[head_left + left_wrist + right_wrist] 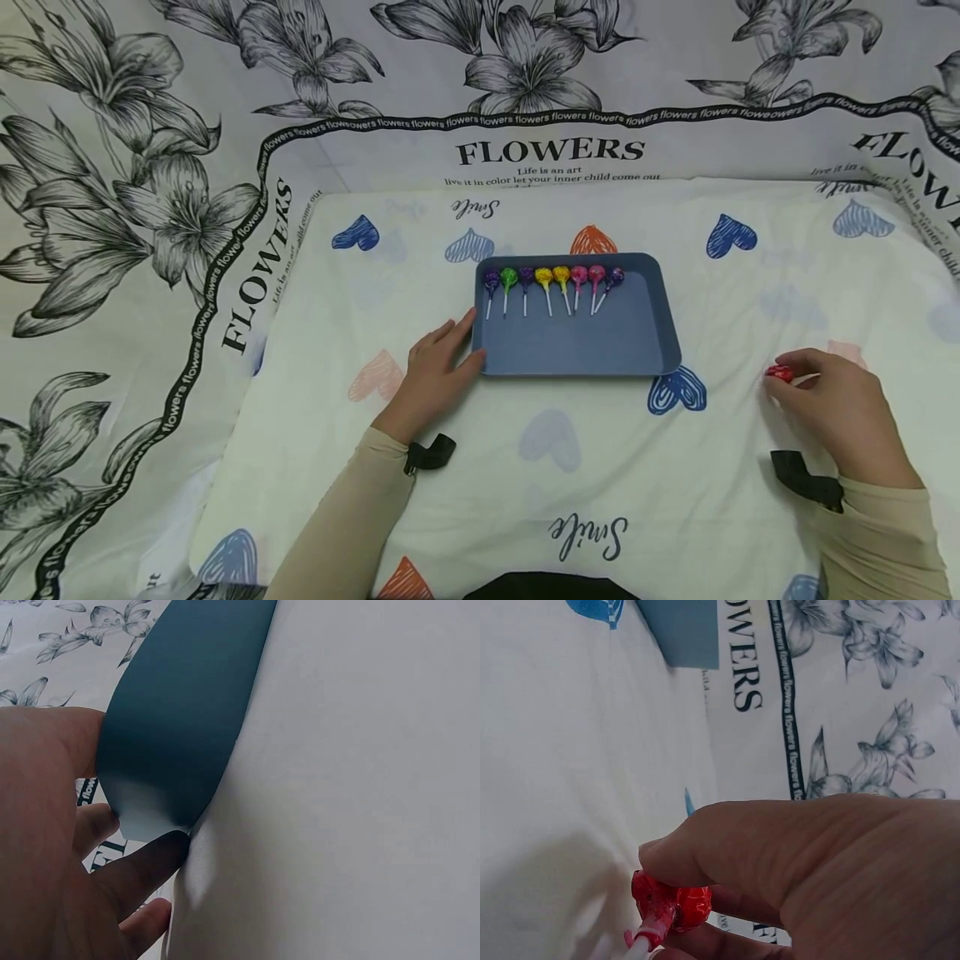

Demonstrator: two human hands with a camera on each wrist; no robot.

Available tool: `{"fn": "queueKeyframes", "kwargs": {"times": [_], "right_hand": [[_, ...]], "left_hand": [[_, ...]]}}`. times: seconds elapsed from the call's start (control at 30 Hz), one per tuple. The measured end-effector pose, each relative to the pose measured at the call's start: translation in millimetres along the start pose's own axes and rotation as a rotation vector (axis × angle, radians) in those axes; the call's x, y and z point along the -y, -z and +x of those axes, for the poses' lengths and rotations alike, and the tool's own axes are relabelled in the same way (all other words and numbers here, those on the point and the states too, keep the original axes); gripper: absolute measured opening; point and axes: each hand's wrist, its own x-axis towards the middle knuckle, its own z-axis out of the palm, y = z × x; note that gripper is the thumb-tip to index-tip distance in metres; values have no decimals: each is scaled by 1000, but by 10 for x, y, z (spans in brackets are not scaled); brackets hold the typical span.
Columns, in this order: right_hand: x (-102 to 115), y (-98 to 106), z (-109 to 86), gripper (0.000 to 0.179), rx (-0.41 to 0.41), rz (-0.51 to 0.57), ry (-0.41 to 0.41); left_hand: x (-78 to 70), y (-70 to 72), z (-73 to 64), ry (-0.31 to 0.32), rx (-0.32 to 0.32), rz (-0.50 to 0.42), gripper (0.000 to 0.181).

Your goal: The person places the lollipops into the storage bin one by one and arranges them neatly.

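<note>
A shallow blue-grey tray [577, 350] lies on the cloth in the middle of the head view. Along its far side is a row of several wrapped lollipops [562, 277] in purple, green, yellow and pink, their sticks toward me. My left hand [437, 375] touches the tray's left edge, thumb near the front corner, fingers extended; the left wrist view shows fingertips against the tray wall [180, 712]. Well to the right of the tray, my right hand [843, 408] pinches a red-wrapped lollipop [673, 901] by its head between thumb and fingers. Its white stick [639, 947] points down and left.
A pale cloth [465, 467] with printed hearts and words lies under the tray. Around it spreads a larger white cloth with black flower prints [187, 192]. A dark object [551, 586] shows at the bottom edge of the head view.
</note>
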Motion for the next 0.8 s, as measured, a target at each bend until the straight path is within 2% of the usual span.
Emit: {"fn": "queueKeyframes", "kwargs": {"times": [0.3,0.53,0.8], "right_hand": [[76,49,2,49,-5,-21,35],[201,92,37,46,-65,-43,146],[449,123,130,46,-120,-15,230]], "left_hand": [[11,-3,-7,-6,-1,-10,67],[10,-10,2,-6,3,-14,67],[31,-1,-3,-4,-2,6,68]]}}
